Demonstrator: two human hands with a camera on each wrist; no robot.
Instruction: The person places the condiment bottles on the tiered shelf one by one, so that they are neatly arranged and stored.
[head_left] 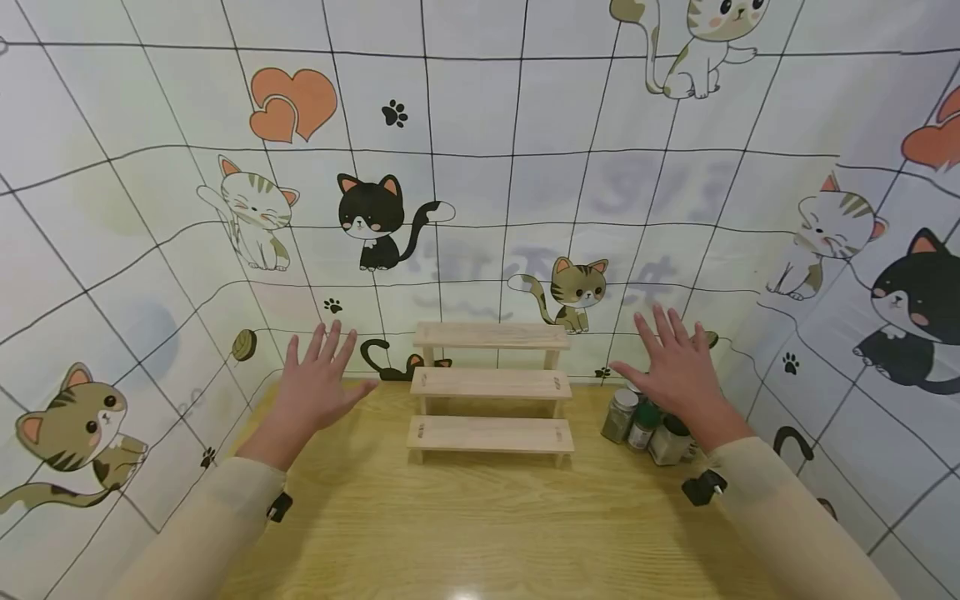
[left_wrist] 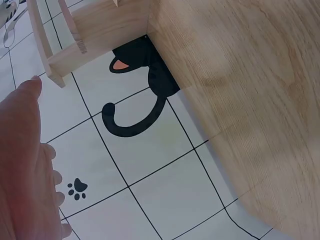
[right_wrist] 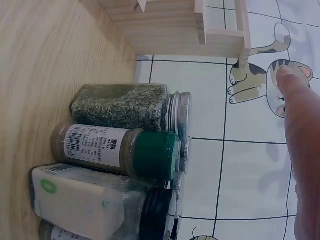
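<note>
My left hand (head_left: 318, 385) is held up over the left of the table with its fingers spread, holding nothing. On the other side my right hand (head_left: 677, 372) is raised the same way, fingers spread, above a group of spice jars. Between the hands stands a three-step wooden rack (head_left: 491, 383), its shelves bare. In the right wrist view the group includes a jar of dried green herbs (right_wrist: 120, 107), a green-capped shaker (right_wrist: 115, 150) and a black-capped jar (right_wrist: 95, 200) with pale contents. More jars behind them are partly hidden.
The wood-grain table (head_left: 480, 525) reaches to a white cloth backdrop (head_left: 480, 192) printed with black grid lines and cartoon cats. The backdrop also encloses the left and right sides. Small black wrist devices sit at both beige sleeves (head_left: 247, 492).
</note>
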